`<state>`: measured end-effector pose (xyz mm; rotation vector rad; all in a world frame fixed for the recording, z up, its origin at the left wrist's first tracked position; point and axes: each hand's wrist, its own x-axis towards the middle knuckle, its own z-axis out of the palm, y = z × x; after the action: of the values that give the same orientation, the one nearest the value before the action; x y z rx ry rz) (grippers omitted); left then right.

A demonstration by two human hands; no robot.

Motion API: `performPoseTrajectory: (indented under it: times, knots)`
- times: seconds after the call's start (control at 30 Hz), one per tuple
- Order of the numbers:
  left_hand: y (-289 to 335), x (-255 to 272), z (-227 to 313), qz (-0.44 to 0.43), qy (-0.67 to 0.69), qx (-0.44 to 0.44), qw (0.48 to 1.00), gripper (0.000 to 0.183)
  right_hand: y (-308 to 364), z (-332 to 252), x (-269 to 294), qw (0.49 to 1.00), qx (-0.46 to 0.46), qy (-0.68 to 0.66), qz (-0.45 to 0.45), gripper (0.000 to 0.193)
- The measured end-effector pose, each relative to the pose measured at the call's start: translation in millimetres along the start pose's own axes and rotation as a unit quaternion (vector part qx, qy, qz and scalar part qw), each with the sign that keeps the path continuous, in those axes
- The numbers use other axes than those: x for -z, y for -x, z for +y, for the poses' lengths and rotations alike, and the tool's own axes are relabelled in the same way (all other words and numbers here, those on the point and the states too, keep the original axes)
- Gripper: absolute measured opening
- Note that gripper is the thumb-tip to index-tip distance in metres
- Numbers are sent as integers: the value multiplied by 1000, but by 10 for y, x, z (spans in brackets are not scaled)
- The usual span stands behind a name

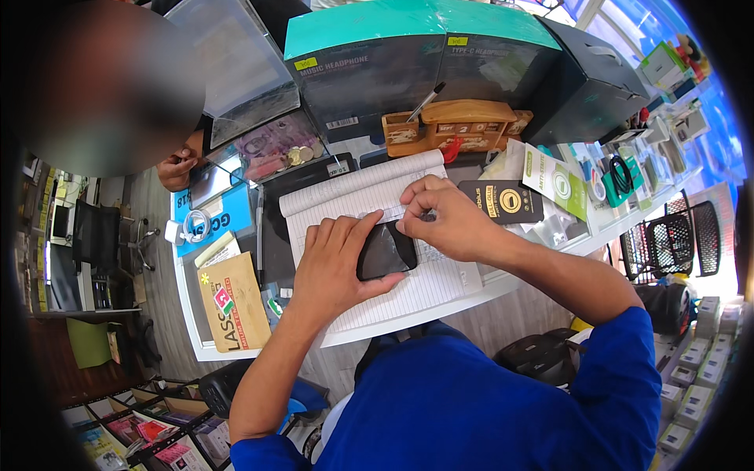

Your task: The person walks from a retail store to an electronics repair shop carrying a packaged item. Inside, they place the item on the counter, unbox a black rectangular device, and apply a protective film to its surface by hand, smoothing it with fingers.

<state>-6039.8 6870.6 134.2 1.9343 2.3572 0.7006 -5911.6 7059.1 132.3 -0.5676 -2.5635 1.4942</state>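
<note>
A black smartphone (383, 253) lies on an open lined notebook (440, 271) on the counter. My left hand (334, 259) clasps the phone from its left side, with the thumb along the near edge and the fingers at the far edge. At the phone's far right corner my right hand (441, 216) is closed, its thumb and curled fingers pinched together. Whatever lies between those fingertips is too small to make out. A whitish strip shows by the phone's far edge, between my two hands. The notebook's turned pages (361, 182) curl over at its far side.
Behind the notebook stand a wooden desk calendar (463, 125) with a pen and large headphone boxes (377, 86). Right lie a black-and-yellow packet (503, 202) and a green-white packet (554, 180). Left are a brown envelope (236, 302) and a coiled white cable (196, 226). Another person's hand (181, 166) is across the counter.
</note>
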Motion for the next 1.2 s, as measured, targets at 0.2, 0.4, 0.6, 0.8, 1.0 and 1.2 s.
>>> performPoseTrajectory:
  times: [0.2, 0.4, 0.6, 0.8, 1.0, 1.2]
  knots:
    - [4, 1, 2, -6, 5, 5, 1000, 84, 12, -17, -13, 1000, 2, -3, 10, 19]
    - [22, 11, 1, 5, -4, -13, 1000, 81, 8, -39, -35, 1000, 1, -5, 14, 17]
    - [-10, 46, 30, 0, 19, 3, 1000, 84, 9, -5, -36, 999, 11, -15, 27, 19]
    - [-19, 58, 41, -13, 23, 10, 1000, 87, -8, 9, -39, 999, 9, -35, 26, 20]
    - [6, 92, 45, -26, 23, 25, 999, 89, -16, 3, -35, 998, 7, -54, 25, 21]
    - [188, 268, -76, -38, 35, 71, 996, 92, -3, -33, -7, 997, -11, -72, 24, 21]
